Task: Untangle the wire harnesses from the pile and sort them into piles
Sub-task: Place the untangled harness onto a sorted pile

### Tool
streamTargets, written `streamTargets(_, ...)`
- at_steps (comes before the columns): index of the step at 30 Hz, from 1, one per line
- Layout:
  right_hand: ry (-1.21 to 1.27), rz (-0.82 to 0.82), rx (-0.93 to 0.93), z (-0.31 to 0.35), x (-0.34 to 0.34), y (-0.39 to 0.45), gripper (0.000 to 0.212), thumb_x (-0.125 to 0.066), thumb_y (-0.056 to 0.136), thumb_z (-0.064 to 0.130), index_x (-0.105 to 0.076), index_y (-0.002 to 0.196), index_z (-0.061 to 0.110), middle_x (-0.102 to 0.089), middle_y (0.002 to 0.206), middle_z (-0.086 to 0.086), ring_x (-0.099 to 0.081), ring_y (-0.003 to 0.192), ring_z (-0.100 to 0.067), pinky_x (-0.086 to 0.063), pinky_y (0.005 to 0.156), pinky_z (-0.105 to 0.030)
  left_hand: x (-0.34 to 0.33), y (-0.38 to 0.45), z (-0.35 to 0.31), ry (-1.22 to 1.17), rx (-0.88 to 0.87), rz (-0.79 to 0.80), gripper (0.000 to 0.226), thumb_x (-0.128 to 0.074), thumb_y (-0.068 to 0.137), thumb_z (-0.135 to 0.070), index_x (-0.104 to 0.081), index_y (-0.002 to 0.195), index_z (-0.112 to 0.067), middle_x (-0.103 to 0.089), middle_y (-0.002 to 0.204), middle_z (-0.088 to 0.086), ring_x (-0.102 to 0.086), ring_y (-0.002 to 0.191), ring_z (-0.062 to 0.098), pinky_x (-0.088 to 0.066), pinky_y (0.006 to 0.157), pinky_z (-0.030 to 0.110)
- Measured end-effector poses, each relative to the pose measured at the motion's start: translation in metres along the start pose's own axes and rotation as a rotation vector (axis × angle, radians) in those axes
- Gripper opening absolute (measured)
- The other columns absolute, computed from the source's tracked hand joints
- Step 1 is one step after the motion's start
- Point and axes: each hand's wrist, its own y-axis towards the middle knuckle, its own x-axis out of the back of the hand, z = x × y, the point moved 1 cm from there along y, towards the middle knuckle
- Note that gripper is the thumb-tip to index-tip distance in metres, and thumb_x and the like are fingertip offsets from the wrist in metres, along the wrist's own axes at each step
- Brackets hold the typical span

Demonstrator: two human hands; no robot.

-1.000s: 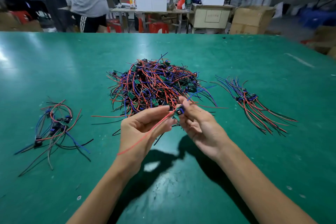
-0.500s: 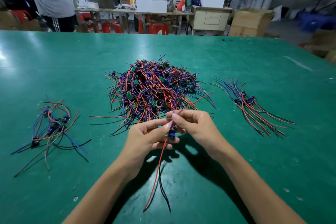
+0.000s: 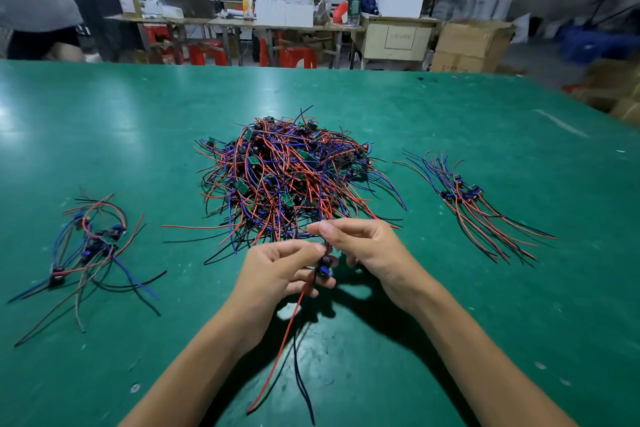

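Note:
A big tangled pile of red, blue and black wire harnesses [image 3: 291, 177] lies in the middle of the green table [image 3: 485, 322]. A small sorted pile [image 3: 93, 246] sits at the left, and a neater sorted pile [image 3: 474, 201] lies at the right. Just in front of the big pile, my left hand [image 3: 277, 274] pinches one harness [image 3: 323, 269] at its small blue and black part. Its red and black wires hang down toward me. My right hand [image 3: 363, 250] pinches the upper wires of the same harness, which run up toward the pile.
Beyond the table's far edge stand work benches [image 3: 277, 24], red stools, cardboard boxes [image 3: 471, 45] and several people. A person in grey stands at the far left.
The harness turned from lying across my palms to hanging upright, its red and black wires now dropping toward me. Both hands stayed just in front of the big pile.

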Motion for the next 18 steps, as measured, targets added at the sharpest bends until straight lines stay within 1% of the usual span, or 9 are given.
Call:
streamTargets(2, 0.013, 0.009, -0.015, -0.001, -0.003, 0.0, 0.025, -0.07, 0.09, 0.032, -0.08, 0.101, 0.011, -0.075, 0.078, 0.008, -0.063, 0.065, 0.003, -0.044, 0.059, -0.007, -0.002, -0.001, 0.0, 0.024, -0.022, -0.005, 0.016, -0.067, 0.093, -0.015, -0.08, 0.083, -0.013, -0.077, 0.095, 0.017, -0.075, 0.07, 0.029, -0.055, 0.055, 0.021)
streamTargets(4, 0.032, 0.014, -0.042, -0.001, -0.005, 0.0, 0.024, -0.068, 0.095, 0.032, -0.08, 0.099, 0.011, -0.075, 0.08, 0.005, -0.064, 0.065, -0.001, -0.047, 0.059, -0.011, -0.003, -0.002, -0.001, 0.046, -0.043, -0.007, 0.018, -0.066, 0.093, -0.015, -0.08, 0.083, -0.017, -0.078, 0.092, 0.015, -0.076, 0.07, 0.029, -0.054, 0.054, 0.021)
streamTargets(6, 0.048, 0.023, -0.048, -0.001, -0.007, -0.001, 0.024, -0.067, 0.095, 0.033, -0.08, 0.098, 0.013, -0.076, 0.085, 0.0, -0.067, 0.068, -0.005, -0.05, 0.062, -0.014, -0.003, -0.002, -0.003, 0.043, -0.044, 0.0, 0.014, -0.068, 0.091, -0.018, -0.081, 0.086, -0.018, -0.078, 0.092, 0.014, -0.075, 0.07, 0.029, -0.054, 0.054, 0.021)
streamTargets(8, 0.066, 0.011, -0.05, 0.0, -0.009, -0.002, 0.028, -0.069, 0.09, 0.039, -0.081, 0.098, 0.015, -0.078, 0.09, -0.004, -0.07, 0.074, -0.01, -0.053, 0.064, -0.018, -0.002, -0.003, -0.005, 0.007, -0.03, 0.035, 0.013, -0.071, 0.086, -0.025, -0.081, 0.089, -0.016, -0.078, 0.095, 0.016, -0.075, 0.072, 0.029, -0.054, 0.055, 0.022)
streamTargets(10, 0.112, -0.003, -0.064, 0.0, -0.011, -0.003, 0.032, -0.072, 0.084, 0.044, -0.081, 0.097, 0.017, -0.078, 0.091, -0.005, -0.07, 0.074, -0.011, -0.053, 0.062, -0.018, -0.002, -0.004, -0.005, -0.005, -0.028, 0.065, 0.018, -0.071, 0.083, -0.029, -0.081, 0.089, -0.014, -0.077, 0.096, 0.017, -0.075, 0.074, 0.029, -0.055, 0.057, 0.023)
streamTargets(13, 0.132, -0.031, -0.078, -0.002, -0.014, -0.003, 0.032, -0.073, 0.081, 0.047, -0.081, 0.095, 0.019, -0.074, 0.085, -0.003, -0.064, 0.07, -0.009, -0.05, 0.058, -0.017, -0.001, -0.004, -0.006, 0.006, -0.041, 0.056, 0.023, -0.073, 0.081, -0.031, -0.08, 0.09, -0.011, -0.076, 0.096, 0.019, -0.074, 0.074, 0.028, -0.057, 0.063, 0.024)
streamTargets(15, 0.141, -0.059, -0.077, -0.002, -0.017, -0.002, 0.029, -0.072, 0.081, 0.047, -0.081, 0.091, 0.02, -0.071, 0.08, -0.001, -0.06, 0.068, -0.009, -0.048, 0.059, -0.018, 0.0, -0.003, -0.006, -0.017, -0.04, 0.041, 0.028, -0.074, 0.078, -0.032, -0.08, 0.093, -0.008, -0.076, 0.097, 0.02, -0.075, 0.074, 0.027, -0.057, 0.062, 0.023)
streamTargets(18, 0.188, -0.109, -0.098, -0.002, -0.021, 0.0, 0.023, -0.07, 0.088, 0.04, -0.08, 0.083, 0.02, -0.068, 0.071, 0.001, -0.06, 0.059, -0.009, -0.05, 0.054, -0.018, -0.002, -0.001, -0.007, -0.07, -0.029, 0.007, 0.03, -0.076, 0.074, -0.03, -0.081, 0.093, -0.008, -0.076, 0.095, 0.021, -0.076, 0.074, 0.028, -0.057, 0.061, 0.023)
